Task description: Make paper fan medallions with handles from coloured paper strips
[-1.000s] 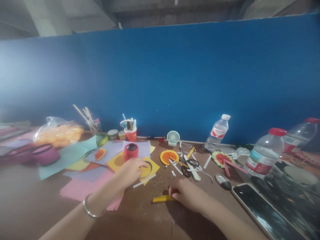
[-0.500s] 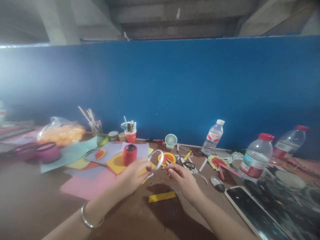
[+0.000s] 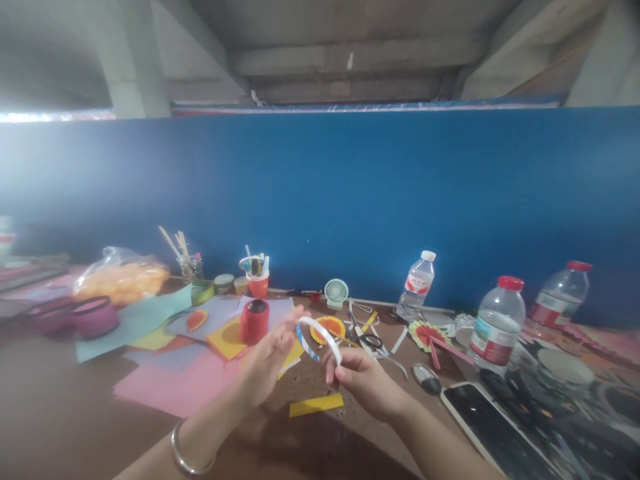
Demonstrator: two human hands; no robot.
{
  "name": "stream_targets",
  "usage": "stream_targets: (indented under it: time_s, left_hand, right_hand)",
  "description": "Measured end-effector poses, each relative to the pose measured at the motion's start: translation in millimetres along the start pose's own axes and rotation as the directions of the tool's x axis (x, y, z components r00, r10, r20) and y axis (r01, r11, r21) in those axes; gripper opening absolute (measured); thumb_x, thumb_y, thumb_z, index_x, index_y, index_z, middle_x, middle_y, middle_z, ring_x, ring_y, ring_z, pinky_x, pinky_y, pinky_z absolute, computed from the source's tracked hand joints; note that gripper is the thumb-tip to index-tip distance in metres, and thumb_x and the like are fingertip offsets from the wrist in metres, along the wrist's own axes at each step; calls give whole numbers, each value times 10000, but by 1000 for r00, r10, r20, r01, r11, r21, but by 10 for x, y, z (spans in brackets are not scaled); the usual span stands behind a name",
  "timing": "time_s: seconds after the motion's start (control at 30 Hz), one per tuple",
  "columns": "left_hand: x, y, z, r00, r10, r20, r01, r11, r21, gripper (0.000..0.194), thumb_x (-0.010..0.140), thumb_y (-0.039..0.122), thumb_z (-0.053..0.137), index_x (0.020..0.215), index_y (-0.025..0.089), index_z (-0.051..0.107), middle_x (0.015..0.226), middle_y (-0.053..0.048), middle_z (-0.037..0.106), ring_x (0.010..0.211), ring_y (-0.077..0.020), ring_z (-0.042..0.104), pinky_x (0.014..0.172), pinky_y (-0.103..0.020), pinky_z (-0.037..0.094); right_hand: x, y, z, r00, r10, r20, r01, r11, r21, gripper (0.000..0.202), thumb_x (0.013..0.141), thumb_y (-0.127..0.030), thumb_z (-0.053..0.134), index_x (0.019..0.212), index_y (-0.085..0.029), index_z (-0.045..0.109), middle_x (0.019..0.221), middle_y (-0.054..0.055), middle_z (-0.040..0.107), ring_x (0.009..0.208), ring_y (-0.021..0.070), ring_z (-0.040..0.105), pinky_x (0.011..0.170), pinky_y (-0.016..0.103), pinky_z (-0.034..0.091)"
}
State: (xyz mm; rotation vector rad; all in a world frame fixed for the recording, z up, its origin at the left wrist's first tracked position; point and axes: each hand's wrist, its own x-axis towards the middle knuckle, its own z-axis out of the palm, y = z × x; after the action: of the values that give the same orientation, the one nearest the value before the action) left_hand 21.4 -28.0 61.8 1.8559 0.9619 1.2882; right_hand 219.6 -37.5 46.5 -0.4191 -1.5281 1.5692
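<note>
My right hand (image 3: 367, 383) pinches the lower edge of a thin white tape roll (image 3: 331, 343) with blue print inside its ring. The roll is held up on edge above the table. Just left of it, my left hand (image 3: 270, 360) is raised with its fingers stretched out, and I see nothing in it. Below the hands, a yellow paper strip (image 3: 316, 405) lies on the brown table. Behind the roll sits a yellow and orange pleated paper rosette (image 3: 327, 329). A red spool of thread (image 3: 255, 323) stands beyond my left hand.
Coloured paper sheets (image 3: 175, 383) spread to the left. Scissors (image 3: 371, 341), a small fan (image 3: 336, 292) and a pleated paper piece (image 3: 425, 335) lie farther back. On the right are a phone (image 3: 493, 427) and water bottles (image 3: 499, 327). A blue wall (image 3: 320, 187) closes off the back.
The tape roll has passed from my left hand to my right. My left fingers have opened and straightened beside it. The view has tilted up slightly.
</note>
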Motion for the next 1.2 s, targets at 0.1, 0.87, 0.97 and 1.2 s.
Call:
stream_targets:
  time_s: [0.1, 0.87, 0.97, 1.2]
  left_hand:
    - [-26, 36, 1, 1000, -4, 15, 4, 1000, 0, 309, 869, 392, 350, 849, 172, 567, 781, -42, 586, 758, -170, 534, 729, -284, 420]
    - [-186, -91, -60, 979, 51, 196, -59, 998, 32, 263, 855, 384, 388, 847, 179, 554, 840, -44, 560, 788, -170, 514, 715, -278, 406]
    - [-189, -62, -24, 969, 50, 240, -94, 980, 173, 292, 863, 381, 370, 785, 176, 564, 726, -22, 529, 683, -147, 479, 641, -259, 375]
    - [-263, 23, 174, 933, 82, 351, -263, 820, 508, 225, 852, 318, 419, 783, 196, 595, 668, -13, 551, 655, -155, 463, 628, -280, 335]
  right_hand:
    - [-11, -34, -1, 995, 28, 96, -26, 999, -31, 216, 689, -360, 643, 730, -151, 680, 793, 44, 579, 790, 174, 512, 751, 293, 371]
    - [22, 28, -87, 996, -26, -85, 23, 999, -29, 142, 665, -277, 591, 589, -169, 642, 675, 31, 531, 711, 173, 493, 704, 293, 373]
    - [21, 11, -87, 998, -11, -61, -3, 976, -217, 127, 653, -199, 540, 576, -164, 636, 664, 24, 535, 710, 168, 491, 690, 282, 367]
    - [27, 34, 77, 986, 41, -162, -111, 885, -451, 98, 563, -125, 508, 502, -178, 564, 602, -1, 514, 710, 163, 452, 669, 262, 349]
